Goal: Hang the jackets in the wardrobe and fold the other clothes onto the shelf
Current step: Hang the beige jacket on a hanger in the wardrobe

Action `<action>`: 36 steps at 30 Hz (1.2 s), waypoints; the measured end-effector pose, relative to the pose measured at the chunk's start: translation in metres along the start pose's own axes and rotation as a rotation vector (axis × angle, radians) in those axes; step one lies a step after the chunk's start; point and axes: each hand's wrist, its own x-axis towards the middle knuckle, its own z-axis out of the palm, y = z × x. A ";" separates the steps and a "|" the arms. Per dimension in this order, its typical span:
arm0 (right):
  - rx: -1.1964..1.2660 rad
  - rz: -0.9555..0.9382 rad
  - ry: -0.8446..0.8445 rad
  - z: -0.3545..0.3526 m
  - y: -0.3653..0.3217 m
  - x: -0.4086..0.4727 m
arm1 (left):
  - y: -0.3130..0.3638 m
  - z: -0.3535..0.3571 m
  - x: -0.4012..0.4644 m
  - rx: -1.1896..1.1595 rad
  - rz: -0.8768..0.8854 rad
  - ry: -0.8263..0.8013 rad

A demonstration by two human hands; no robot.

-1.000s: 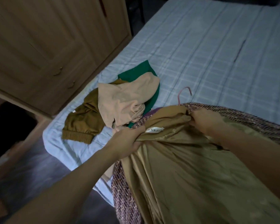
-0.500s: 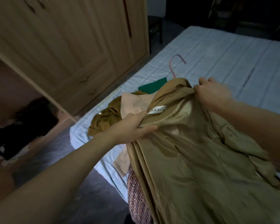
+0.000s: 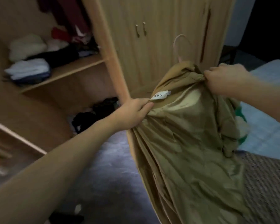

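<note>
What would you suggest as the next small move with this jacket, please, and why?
Probably raise the jacket toward the open wardrobe section on the left. The left hand and right hand each have a grip on its collar, the pink hanger hook already stands up above it, and dark garments hang there, so a rail likely sits above.

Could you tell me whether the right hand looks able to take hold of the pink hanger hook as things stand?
Probably not at once: the right hand grips the jacket collar, so it would have to let go first. The hanger hook itself sticks up uncovered just beside that hand.
</note>
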 end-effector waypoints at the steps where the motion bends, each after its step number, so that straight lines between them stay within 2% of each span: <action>1: 0.003 -0.019 0.007 -0.011 -0.020 0.013 | -0.013 -0.015 -0.014 0.023 -0.021 0.017; 9: 0.015 -0.177 0.112 -0.112 -0.169 0.098 | -0.096 -0.128 -0.139 0.161 -0.192 0.161; 14: 0.025 -0.232 0.167 -0.173 -0.247 0.136 | -0.120 -0.198 -0.204 0.272 -0.299 0.148; 20: 0.096 -0.300 0.220 -0.232 -0.312 0.170 | -0.130 -0.258 -0.255 0.333 -0.372 0.229; 23: 0.171 -0.341 0.252 -0.247 -0.338 0.189 | -0.140 -0.286 -0.267 0.266 -0.484 0.218; 27: 0.239 -0.357 0.309 -0.255 -0.365 0.223 | -0.160 -0.314 -0.272 0.133 -0.577 0.350; 31: 0.280 -0.371 0.318 -0.262 -0.386 0.260 | -0.181 -0.328 -0.255 0.009 -0.613 0.375; 34: 0.338 -0.369 0.339 -0.260 -0.398 0.297 | -0.201 -0.335 -0.236 -0.263 -0.599 0.389; 36: 0.412 -0.376 0.339 -0.260 -0.404 0.325 | -0.215 -0.340 -0.222 -0.351 -0.555 0.440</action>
